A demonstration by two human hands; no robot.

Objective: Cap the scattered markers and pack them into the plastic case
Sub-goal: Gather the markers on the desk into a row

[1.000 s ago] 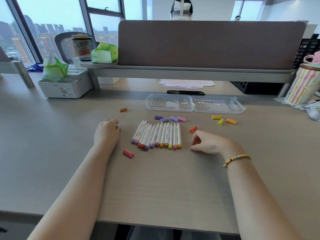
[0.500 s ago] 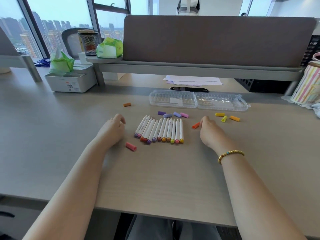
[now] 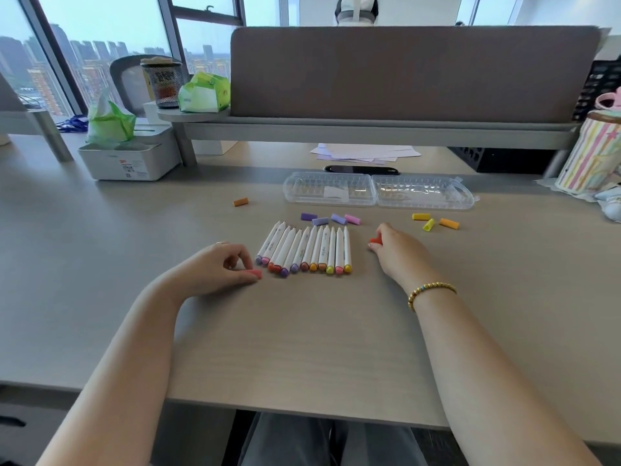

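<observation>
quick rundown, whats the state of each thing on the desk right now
markers: uncapped, lying side by side in a row on the desk
plastic case: open flat, looks empty
pink cap: on the desk, pinched by the left hand
red-orange cap: gripped by the right hand
purple and pink caps: loose, beyond the markers
yellow and orange caps: loose, right of the row
lone orange cap: loose, far left

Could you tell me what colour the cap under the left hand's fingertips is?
Pink-red cap, seen in the head view.
</observation>
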